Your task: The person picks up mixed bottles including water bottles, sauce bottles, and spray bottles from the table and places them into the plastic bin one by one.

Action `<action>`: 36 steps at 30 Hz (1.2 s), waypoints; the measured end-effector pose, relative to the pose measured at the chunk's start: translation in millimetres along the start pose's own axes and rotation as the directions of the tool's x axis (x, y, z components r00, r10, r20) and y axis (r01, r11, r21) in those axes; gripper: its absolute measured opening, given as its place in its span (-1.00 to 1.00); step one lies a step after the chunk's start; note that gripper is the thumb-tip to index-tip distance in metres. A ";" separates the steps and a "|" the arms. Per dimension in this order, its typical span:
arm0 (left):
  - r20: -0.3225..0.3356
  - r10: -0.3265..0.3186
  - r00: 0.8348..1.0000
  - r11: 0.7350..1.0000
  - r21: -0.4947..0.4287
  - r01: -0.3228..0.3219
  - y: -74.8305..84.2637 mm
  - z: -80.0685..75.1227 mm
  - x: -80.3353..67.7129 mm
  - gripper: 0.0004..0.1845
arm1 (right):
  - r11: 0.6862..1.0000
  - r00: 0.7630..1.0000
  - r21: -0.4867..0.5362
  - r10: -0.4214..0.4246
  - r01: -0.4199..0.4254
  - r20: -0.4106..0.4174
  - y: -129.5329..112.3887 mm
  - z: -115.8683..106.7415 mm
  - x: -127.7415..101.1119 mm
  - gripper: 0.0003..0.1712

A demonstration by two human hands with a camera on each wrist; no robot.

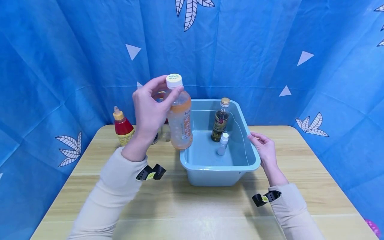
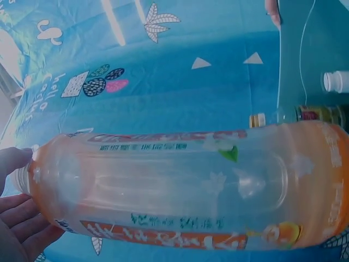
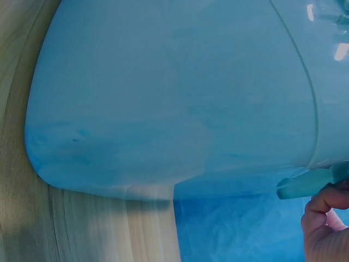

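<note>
Wooden table (image 1: 90,160), left hand (image 1: 149,110) holding bottle (image 1: 180,123) beside basin rim (image 1: 183,160)

We see two bare hands, the left hand (image 1: 149,111) and the right hand (image 1: 264,149), with no rings or gloves showing; each arm wears a long, pale cream sleeve (image 1: 111,195) of soft knit that ends at the wrist; at each cuff sits a small black clip-like mount (image 1: 150,173) bearing a little yellow-green round sticker.
</note>
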State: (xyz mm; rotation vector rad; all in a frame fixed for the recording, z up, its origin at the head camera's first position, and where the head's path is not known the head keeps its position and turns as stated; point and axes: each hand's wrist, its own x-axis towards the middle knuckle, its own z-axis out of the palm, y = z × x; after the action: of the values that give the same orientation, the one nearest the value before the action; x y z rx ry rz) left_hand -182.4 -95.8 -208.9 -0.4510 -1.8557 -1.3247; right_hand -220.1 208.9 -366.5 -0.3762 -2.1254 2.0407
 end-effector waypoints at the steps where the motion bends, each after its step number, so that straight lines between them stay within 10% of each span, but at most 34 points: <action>1: 0.001 0.002 1.000 1.000 -0.005 -0.002 0.1 1.9 -0.3 -0.63 | 1.000 1.000 -0.006 -0.002 0.002 -0.001 -0.1 0.0 -0.1 -0.51; 36: 0.053 0.073 0.996 0.996 -0.055 -0.070 13.4 47.8 -7.9 -0.65 | 1.000 1.000 -0.002 -0.022 0.022 -0.006 0.1 0.8 -0.5 -0.51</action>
State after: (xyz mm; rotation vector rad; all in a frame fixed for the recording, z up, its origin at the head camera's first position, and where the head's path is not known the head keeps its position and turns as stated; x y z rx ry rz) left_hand -187.3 -45.9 -213.1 -0.5820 -1.8357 -1.3275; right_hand -219.8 208.0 -366.6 -0.3571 -2.1186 2.0232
